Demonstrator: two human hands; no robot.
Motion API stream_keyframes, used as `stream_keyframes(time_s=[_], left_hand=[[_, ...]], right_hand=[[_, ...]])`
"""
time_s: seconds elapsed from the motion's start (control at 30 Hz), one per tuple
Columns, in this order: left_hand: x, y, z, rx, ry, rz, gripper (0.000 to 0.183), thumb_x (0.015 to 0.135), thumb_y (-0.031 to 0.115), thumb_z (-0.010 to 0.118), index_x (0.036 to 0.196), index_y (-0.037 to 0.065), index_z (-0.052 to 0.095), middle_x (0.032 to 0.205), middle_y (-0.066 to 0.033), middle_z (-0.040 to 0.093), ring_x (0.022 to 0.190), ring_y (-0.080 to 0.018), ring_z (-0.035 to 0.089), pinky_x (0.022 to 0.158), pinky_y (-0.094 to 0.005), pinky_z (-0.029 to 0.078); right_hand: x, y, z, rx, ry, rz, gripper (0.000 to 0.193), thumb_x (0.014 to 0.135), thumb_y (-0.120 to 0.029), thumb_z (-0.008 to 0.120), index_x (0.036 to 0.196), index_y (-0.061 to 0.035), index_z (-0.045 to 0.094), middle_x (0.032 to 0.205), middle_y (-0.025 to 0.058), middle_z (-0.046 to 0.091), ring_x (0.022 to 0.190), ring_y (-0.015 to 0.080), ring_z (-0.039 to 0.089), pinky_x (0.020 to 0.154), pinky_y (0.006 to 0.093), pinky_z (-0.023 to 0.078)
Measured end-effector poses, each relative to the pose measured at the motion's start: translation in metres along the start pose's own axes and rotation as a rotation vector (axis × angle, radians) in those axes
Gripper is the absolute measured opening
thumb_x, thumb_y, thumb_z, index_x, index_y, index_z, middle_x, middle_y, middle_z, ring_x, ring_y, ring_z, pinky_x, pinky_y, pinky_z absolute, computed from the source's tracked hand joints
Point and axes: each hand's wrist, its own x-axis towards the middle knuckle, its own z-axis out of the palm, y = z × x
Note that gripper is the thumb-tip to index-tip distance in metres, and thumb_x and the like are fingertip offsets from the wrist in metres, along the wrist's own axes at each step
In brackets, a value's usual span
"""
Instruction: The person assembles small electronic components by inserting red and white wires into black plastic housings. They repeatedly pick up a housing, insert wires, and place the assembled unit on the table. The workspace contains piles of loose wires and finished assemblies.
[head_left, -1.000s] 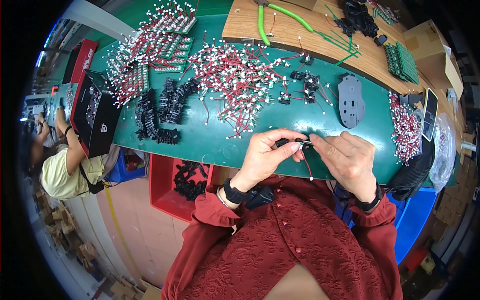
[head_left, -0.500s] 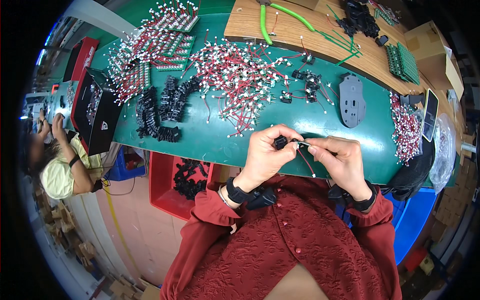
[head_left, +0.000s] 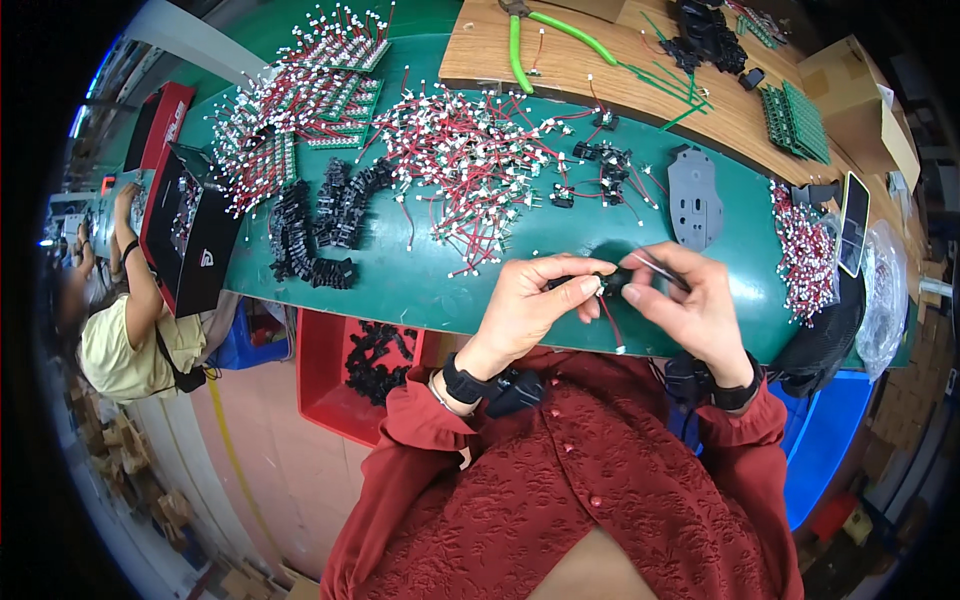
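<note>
Over the near edge of the green table, my left hand pinches a small black plastic part, mostly covered by the fingers. A short red wire with a white plug hangs from it. My right hand is just to the right, closed on a thin metal tool; its exact kind does not show. The tool's shaft lies across the fingers, apart from the black part. Beyond both hands lies a heap of red wires with white plugs. A few black parts with wires lie right of the heap.
Rows of black parts and green circuit boards with wires lie at left. A grey mouse-shaped shell, more wires and a phone lie right. Green-handled pliers rest behind. A red bin stands below; a co-worker sits left.
My right hand has drawn the thin tool away from the black part and turned it. My left hand keeps hold of the part. The co-worker's arm has reached forward.
</note>
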Motion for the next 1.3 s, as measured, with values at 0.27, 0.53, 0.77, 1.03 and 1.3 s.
stream_keyframes(time_s=[0.27,0.53,0.77,1.03,1.3], left_hand=[[0.000,-0.005,-0.004,-0.118,-0.060,0.013,0.015,0.083,0.004,0.055,0.096,-0.001,0.053,0.080,-0.0073,0.057,0.066,-0.0122,0.058,0.057,-0.0229,0.048],[-0.002,-0.005,0.002,0.050,0.007,0.060,0.018,0.080,-0.003,0.054,0.098,-0.002,0.054,0.082,-0.0069,0.058,0.072,-0.0115,0.058,0.063,-0.0232,0.049],[0.000,-0.011,0.005,0.309,0.017,0.137,0.020,0.079,-0.004,0.055,0.099,-0.001,0.054,0.082,-0.0042,0.056,0.072,-0.0093,0.056,0.065,-0.0230,0.050],[-0.002,-0.008,0.004,0.198,0.007,0.083,0.016,0.077,-0.004,0.057,0.093,-0.001,0.054,0.080,-0.0024,0.056,0.071,-0.0076,0.054,0.064,-0.0209,0.047],[-0.008,-0.007,0.006,0.484,0.088,0.201,0.014,0.070,-0.004,0.058,0.083,0.002,0.054,0.074,0.0018,0.054,0.068,-0.0022,0.047,0.061,-0.0185,0.041]], right_hand=[[0.009,0.002,0.005,0.165,-0.165,0.121,0.016,0.072,-0.004,0.061,0.086,0.0040,0.059,0.072,-0.0006,0.056,0.068,0.0024,0.048,0.059,0.0183,0.041],[0.007,0.011,0.014,0.264,-0.037,0.080,0.012,0.071,-0.003,0.059,0.082,0.0013,0.057,0.069,-0.0025,0.054,0.059,0.0005,0.043,0.051,0.0169,0.036],[0.003,0.009,0.009,-0.099,-0.006,-0.036,0.013,0.065,-0.003,0.061,0.078,-0.0011,0.057,0.063,-0.0016,0.053,0.045,0.0007,0.032,0.039,0.0196,0.026],[0.004,0.010,0.008,-0.062,-0.034,-0.017,0.014,0.064,-0.004,0.061,0.078,-0.0010,0.058,0.062,-0.0006,0.053,0.044,0.0019,0.033,0.039,0.0208,0.027],[0.004,0.012,0.014,-0.054,-0.087,-0.076,0.012,0.063,-0.004,0.059,0.073,-0.0010,0.052,0.058,0.0007,0.050,0.046,0.0040,0.037,0.041,0.0209,0.029]])
